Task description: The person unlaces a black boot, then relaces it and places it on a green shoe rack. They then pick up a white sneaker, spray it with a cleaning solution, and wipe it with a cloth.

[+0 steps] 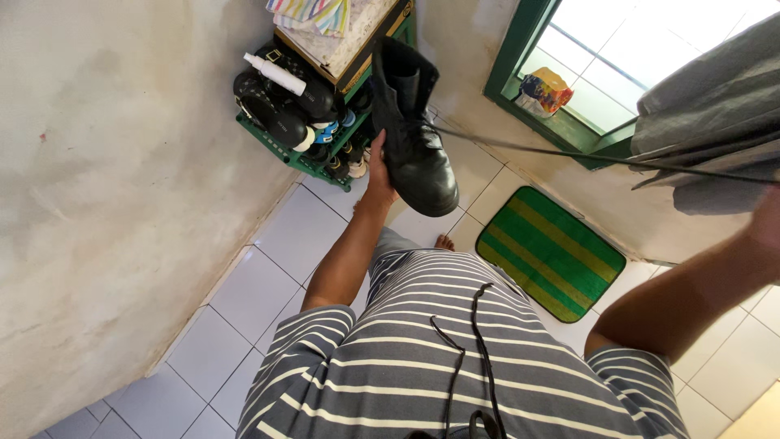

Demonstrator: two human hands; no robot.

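Gripping a black leather boot (416, 134) from below, the person's left hand (378, 175) is wrapping its fingers around the sole and heel side, holding the boot up in the air, toe pointing down and toward the window side. A long black lace (569, 154) is running taut from the boot's front toward the right edge of the view, where the right hand (768, 223) is blurring at the frame's border; whether that hand is pinching the lace cannot be told. More lace (475, 349) is hanging loose over the person's grey striped shirt (455, 358). Behind the boot, a green shoe rack (313, 158) is standing against the wall, holding dark shoes and a white spray bottle (275, 73). A green striped doormat (551, 252) is lying on the white tiled floor (244, 325) just beside the person's bare foot (444, 241). Grey cloth (707, 106) is hanging near the window (642, 49).
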